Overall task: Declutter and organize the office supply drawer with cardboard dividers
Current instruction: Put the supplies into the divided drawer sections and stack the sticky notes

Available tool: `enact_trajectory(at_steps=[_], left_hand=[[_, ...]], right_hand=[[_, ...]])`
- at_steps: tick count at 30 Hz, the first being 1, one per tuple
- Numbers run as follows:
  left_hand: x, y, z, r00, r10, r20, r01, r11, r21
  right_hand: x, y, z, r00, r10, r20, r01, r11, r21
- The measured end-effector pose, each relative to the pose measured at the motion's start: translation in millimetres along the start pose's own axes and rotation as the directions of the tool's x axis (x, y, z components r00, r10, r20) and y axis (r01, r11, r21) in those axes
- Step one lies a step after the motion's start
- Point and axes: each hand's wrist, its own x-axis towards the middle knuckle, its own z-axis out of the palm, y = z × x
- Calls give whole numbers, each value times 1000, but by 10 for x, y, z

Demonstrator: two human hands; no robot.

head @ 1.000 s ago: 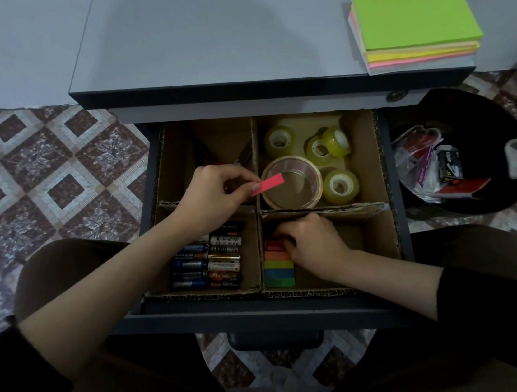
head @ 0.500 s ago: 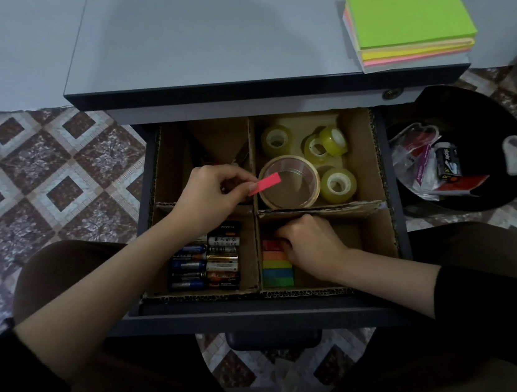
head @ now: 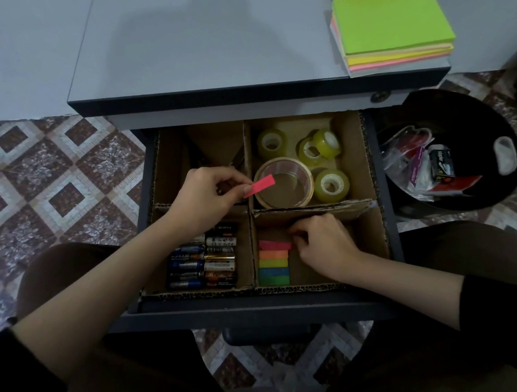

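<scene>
An open dark drawer (head: 256, 312) is split into compartments by cardboard dividers (head: 250, 208). My left hand (head: 208, 194) pinches a pink sticky flag (head: 260, 187) above the centre of the dividers. My right hand (head: 326, 243) rests in the front right compartment, fingers curled beside a stack of coloured sticky flags (head: 274, 264). Batteries (head: 205, 256) lie in rows in the front left compartment. Tape rolls (head: 307, 161) fill the back right compartment, one large roll (head: 285, 182) among small ones. The back left compartment is dark.
Stacks of neon sticky-note pads (head: 391, 29) sit on the grey desk top (head: 205, 36) at the back right. A black bin (head: 451, 151) holding packaging stands right of the drawer. Patterned tile floor (head: 41, 175) lies to the left.
Both hands stay almost where they were. My right hand has shifted a little to the right, uncovering more of the flag stack.
</scene>
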Motion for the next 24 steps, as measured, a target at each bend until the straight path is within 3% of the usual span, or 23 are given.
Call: enact_trajectory(at_steps=[14, 19, 24], left_hand=[[1, 6, 15, 1000, -16, -3, 16, 1000, 17], [9, 6, 7, 1000, -12, -1, 12, 1000, 12], [13, 12, 12, 1000, -8, 3, 8, 1000, 27]], right_hand=[[113, -66, 76, 953, -139, 268, 66, 962, 264], [63, -89, 36, 975, -127, 185, 75, 962, 264], [-66, 3, -65, 1000, -1, 3, 1, 986, 164]])
